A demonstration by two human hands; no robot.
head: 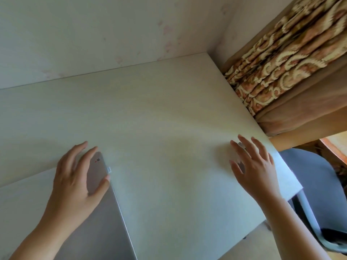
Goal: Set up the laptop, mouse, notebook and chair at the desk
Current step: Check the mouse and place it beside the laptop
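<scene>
A closed silver laptop (105, 222) lies at the near left of the pale desk (159, 113). My left hand (75, 177) lies over its far right corner, fingers past the far edge and thumb on the right edge. A small grey mouse (241, 165) sits near the desk's right edge, mostly hidden under my right hand (253, 166), which is spread over it with fingers apart. A blue-grey chair (319, 184) stands off the desk's right side. No notebook is in view.
A pale wall runs along the back of the desk. A patterned brown curtain (281, 62) hangs close beside the desk's far right edge. A wooden floor strip (334, 147) shows behind the chair.
</scene>
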